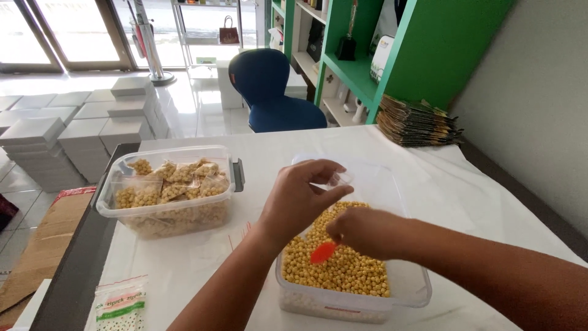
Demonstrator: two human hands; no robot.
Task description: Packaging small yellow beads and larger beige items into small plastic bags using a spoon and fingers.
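My left hand (303, 196) holds a small clear plastic bag (337, 179) pinched at its top, over a clear plastic container (410, 288) filled with small yellow balls (349, 270). My right hand (364, 232) grips an orange-red scoop (323, 252), its bowl down on the balls. Both hands hover over the container's middle, the left just above the right.
A second clear container (168, 184) at left holds several filled small bags. A stack of empty zip bags (117, 303) lies at the front left. Flat brown pouches (416, 122) are piled at the back right. Behind the white table (478, 184) stand a blue chair (272, 92) and green shelves (392, 55).
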